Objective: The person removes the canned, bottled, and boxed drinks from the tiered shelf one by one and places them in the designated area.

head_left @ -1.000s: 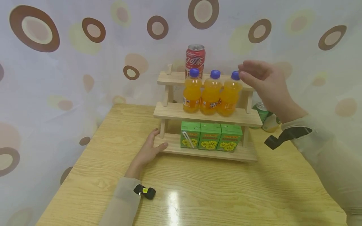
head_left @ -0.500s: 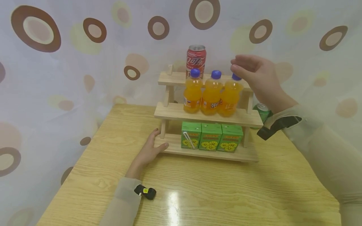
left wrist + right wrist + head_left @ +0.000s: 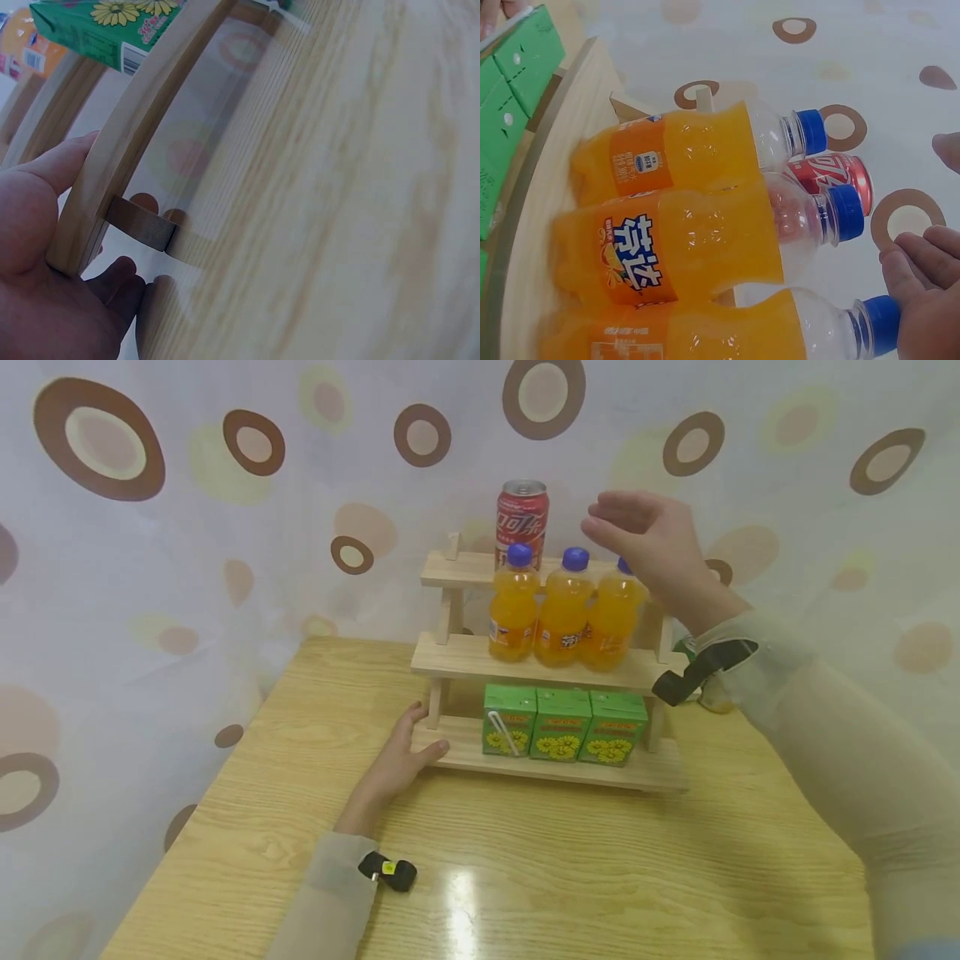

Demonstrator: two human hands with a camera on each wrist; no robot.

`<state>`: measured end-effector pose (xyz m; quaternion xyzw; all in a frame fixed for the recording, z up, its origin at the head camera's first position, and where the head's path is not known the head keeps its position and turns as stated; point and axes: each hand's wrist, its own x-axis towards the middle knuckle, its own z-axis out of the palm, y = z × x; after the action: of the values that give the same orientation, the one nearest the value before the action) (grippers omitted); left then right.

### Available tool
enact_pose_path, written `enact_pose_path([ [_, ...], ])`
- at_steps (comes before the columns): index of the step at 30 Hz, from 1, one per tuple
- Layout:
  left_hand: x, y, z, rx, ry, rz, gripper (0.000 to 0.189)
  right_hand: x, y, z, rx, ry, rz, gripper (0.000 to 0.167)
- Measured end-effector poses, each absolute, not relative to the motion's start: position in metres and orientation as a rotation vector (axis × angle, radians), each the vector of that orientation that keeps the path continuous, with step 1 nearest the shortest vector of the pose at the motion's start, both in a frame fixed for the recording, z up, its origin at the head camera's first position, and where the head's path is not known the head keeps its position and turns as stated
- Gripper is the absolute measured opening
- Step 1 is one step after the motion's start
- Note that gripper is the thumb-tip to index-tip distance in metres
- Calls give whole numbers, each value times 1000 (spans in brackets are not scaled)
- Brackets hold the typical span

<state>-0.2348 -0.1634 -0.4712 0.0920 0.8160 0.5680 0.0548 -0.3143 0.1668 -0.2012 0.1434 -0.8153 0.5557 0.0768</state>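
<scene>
A three-tier wooden shelf [image 3: 480, 657] stands on the table. My left hand [image 3: 397, 760] grips the left end of its bottom tier, the thumb over the board and fingers below it in the left wrist view. Above the right end, my right hand [image 3: 648, 535] is held with nothing in it, fingers loosely extended, overlapping the blue cap of the right orange soda bottle [image 3: 611, 618]. Two more orange soda bottles [image 3: 513, 610] stand beside it on the middle tier. A red cola can [image 3: 522, 518] is on the top tier, left of my right hand.
Three green drink cartons [image 3: 558, 727] stand in a row on the bottom tier, the left one with a straw on its front. Behind my right sleeve, green cans [image 3: 686, 647] are partly hidden. A patterned curtain [image 3: 225, 527] hangs behind the table [image 3: 525, 860].
My right hand has moved left and slightly up, from beside the right bottle's cap to above it, toward the cola can. My left hand keeps its grip on the shelf.
</scene>
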Motion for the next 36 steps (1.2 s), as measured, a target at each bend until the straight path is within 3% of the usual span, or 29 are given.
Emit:
enact_pose_path([
  [36,-239,-160,-474,276,2473,1727,73,-374,112,-184,302,-2572,1617,76],
])
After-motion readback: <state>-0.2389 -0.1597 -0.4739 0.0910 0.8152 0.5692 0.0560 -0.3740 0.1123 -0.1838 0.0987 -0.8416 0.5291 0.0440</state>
